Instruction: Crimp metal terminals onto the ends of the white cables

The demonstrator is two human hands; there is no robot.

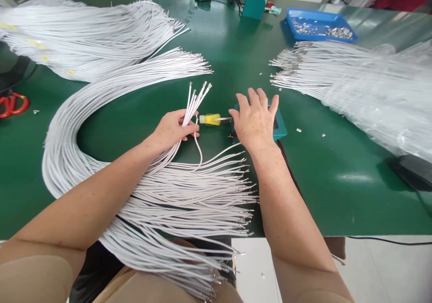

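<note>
My left hand (175, 130) is closed around several white wires (194, 105), their metal-tipped ends pointing up and away. One wire (198, 148) bends apart from that bunch, its end at my left fingertips beside the clear tip of a yellow piece (212, 119). A thin metal rod joins this piece to a small teal device (280, 127). My right hand (254, 118) lies over the device with its fingers spread, hiding most of it. Under my left forearm a large bundle of white wires (189, 195) fans out toward the table's front edge and over my lap.
More white wire bundles lie at the back left (94, 33) and on the right (371, 87). A blue tray (351, 35) of small metal parts stands behind the right bundle. Orange-handled scissors (16, 104) are at far left; another teal device (254, 4) is at the back.
</note>
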